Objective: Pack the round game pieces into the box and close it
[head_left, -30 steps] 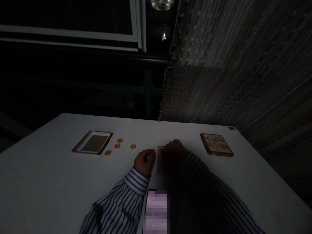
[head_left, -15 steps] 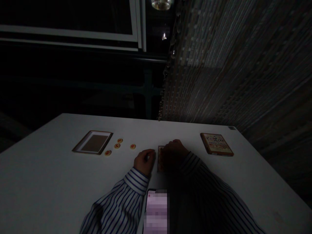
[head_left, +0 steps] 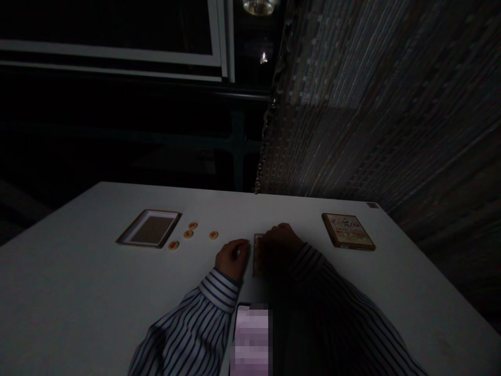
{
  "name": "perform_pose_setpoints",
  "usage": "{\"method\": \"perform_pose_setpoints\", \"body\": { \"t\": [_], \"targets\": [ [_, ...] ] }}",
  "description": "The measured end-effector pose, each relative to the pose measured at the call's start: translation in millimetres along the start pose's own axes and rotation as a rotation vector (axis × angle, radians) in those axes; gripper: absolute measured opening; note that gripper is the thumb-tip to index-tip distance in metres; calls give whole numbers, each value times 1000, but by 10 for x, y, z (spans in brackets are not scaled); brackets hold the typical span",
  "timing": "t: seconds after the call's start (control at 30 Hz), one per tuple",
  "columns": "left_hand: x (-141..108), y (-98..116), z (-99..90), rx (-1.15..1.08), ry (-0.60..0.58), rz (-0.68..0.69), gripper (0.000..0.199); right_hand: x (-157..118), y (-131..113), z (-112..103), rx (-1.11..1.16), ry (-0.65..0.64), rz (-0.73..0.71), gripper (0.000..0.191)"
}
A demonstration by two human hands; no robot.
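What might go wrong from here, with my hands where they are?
The left hand is close to a loose disc, so a sideways sweep might knock it away. The phone lies right beside the left sleeve, which could nudge it. The right hand hides much of the small box in deep shadow, so a slip there may go unnoticed.

You have a string curtain (head_left: 344, 104) at upper right, a white window frame (head_left: 217, 42) upper left, a phone (head_left: 251, 339) bottom centre.
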State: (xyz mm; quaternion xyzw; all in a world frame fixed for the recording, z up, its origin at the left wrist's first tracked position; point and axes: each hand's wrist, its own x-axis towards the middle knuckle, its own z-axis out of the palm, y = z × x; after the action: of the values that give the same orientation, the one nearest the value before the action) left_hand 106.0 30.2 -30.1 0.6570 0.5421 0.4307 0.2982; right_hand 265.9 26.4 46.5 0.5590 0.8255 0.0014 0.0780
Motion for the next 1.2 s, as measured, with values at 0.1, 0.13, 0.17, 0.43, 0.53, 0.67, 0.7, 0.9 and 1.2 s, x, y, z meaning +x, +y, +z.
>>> {"method": "perform_pose_setpoints", "body": {
  "t": [0.1,0.13,0.17,0.43,0.53,0.67,0.7,0.9,1.2],
  "targets": [
    [-3,-11,5,1,-1,9,27,25,35,56,2,26,-12,21],
    [-4,-12,7,1,1,13,27,35,49,76,3,21,-12,21],
    [-6,-11,7,0,4,15,27,44,62,93,3,17,-11,21],
    [-7,20,-2,3,11,7,27,4,81,-2,24,112,-6,18],
    [-8,14,1,10,4,4,27,-12,74,-57,48,156,12,19],
    [-12,9,5,5,13,-7,26,-9,75,-67,80,176,42,22],
    [-13,10,5,5,16,-7,26,-9,75,-65,79,183,46,21],
    [-10,17,0,3,6,8,25,-26,71,-78,73,227,44,20],
    [7,-2,14,-25,19,8,26,-10,70,-86,69,302,82,24]
  ]
}}
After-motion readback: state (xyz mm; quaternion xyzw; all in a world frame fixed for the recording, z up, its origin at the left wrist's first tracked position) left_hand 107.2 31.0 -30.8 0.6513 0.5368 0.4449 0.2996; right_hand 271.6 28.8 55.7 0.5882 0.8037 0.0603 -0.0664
